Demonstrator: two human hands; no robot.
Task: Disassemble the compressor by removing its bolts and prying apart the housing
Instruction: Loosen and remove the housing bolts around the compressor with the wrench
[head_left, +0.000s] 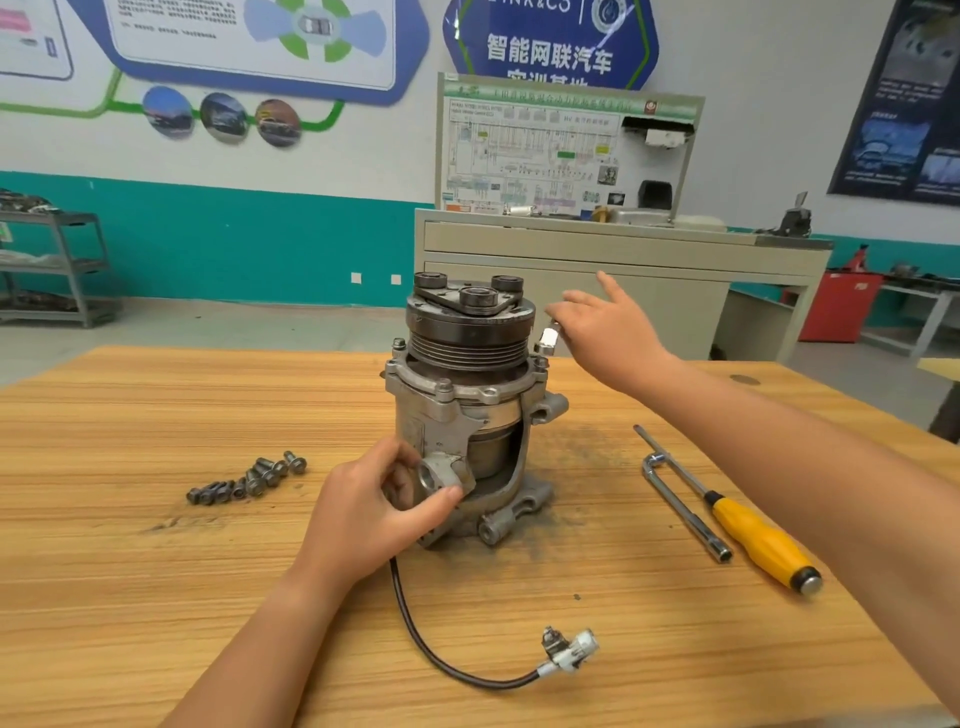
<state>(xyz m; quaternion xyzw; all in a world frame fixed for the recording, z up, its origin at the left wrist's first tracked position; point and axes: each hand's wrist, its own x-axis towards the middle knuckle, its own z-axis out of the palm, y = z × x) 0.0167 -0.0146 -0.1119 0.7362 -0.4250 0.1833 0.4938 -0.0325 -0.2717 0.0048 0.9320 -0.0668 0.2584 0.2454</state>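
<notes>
Compressor (457, 410) is gripped low by left hand (363, 506) (hold of right hand (608, 338) at the flange cannot be told); toppling is risked under sideways pull.

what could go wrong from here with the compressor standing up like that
The compressor stands on end, steadied only by the left hand on a lower lug; twisting the silver bolt that the right hand seems to pinch might tip it.
The loose bolts at the left lie uncontained and may roll off the table.
The cable trails in front and could snag an arm.
</notes>
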